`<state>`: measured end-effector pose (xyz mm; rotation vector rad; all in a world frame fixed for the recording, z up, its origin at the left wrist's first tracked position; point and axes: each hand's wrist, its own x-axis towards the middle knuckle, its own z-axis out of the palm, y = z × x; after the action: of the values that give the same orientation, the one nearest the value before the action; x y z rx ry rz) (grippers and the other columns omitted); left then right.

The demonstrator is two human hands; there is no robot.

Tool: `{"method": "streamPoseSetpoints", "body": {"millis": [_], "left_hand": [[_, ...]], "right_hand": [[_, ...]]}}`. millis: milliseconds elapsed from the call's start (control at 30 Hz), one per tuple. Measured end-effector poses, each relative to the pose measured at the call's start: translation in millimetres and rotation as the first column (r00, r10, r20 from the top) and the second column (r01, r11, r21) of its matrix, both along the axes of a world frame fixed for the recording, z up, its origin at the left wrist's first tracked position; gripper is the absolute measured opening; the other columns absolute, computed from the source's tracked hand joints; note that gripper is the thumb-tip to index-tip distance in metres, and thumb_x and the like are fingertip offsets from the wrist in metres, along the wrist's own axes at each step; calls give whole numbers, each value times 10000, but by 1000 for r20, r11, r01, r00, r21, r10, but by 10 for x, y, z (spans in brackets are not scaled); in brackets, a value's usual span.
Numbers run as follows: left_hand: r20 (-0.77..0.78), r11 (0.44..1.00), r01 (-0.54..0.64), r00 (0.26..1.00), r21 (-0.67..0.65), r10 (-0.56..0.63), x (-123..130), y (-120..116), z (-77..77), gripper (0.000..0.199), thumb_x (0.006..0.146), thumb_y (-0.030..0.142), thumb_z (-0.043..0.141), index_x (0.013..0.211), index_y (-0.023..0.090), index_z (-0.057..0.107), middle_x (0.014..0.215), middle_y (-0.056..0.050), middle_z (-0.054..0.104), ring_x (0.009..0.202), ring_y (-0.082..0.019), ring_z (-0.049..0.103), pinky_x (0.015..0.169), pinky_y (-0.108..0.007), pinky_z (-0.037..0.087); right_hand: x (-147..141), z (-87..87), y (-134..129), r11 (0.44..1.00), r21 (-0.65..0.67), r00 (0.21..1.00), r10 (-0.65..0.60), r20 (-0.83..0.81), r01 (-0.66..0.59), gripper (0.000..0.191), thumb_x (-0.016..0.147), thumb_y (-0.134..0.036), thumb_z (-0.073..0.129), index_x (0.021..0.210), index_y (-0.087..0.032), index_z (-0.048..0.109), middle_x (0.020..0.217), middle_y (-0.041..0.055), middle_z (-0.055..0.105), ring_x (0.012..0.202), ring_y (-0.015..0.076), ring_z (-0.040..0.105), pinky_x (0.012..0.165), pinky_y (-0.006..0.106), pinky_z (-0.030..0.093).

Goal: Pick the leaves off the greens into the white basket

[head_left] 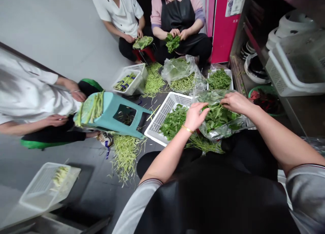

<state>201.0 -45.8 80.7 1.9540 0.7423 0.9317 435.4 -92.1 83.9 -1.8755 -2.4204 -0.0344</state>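
Leafy greens [217, 117] fill a clear plastic bag [215, 135] in front of me. My left hand [195, 116] is at the bag's left side, fingers stretched forward and thumb apart, with nothing visible in it. My right hand [234, 102] is at the bag's far right edge. Its fingers are curled down and pinched on some leafy greens; the fingertips are partly hidden among the leaves. Left of the bag, a white perforated basket [155, 125] holds picked leaves [174, 121]. Bare green stems [207, 144] lie below the bag by my knees.
A teal stool [111, 107] carries pale stalks before a person in white at left. Two people sit opposite, one holding greens [172, 42]. Peelings [127, 156] litter the floor. Stalks fill another basket [130, 86]; a shelf with white baskets [291, 73] stands right.
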Motion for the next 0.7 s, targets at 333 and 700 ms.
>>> {"method": "streamPoseSetpoints", "body": {"millis": [333, 700], "left_hand": [[172, 531, 92, 980, -842, 103, 198, 228, -498, 287, 565, 315, 820, 693, 115, 657, 589, 6, 646, 530, -108, 575, 616, -267, 483], [313, 449, 263, 949, -854, 39, -50, 93, -263, 353, 570, 360, 832, 759, 110, 670, 616, -35, 677, 576, -152, 640, 664, -312, 519]], "right_hand": [[45, -426, -86, 903, 21, 804, -371, -465, 429, 596, 785, -301, 626, 1340, -129, 493, 1185, 173, 597, 931, 258, 622, 843, 410, 486], [-187, -691, 107, 869, -230, 710, -491, -505, 437, 230, 756, -327, 639, 886, -152, 709, 864, 101, 694, 796, 232, 650, 758, 358, 501]]}}
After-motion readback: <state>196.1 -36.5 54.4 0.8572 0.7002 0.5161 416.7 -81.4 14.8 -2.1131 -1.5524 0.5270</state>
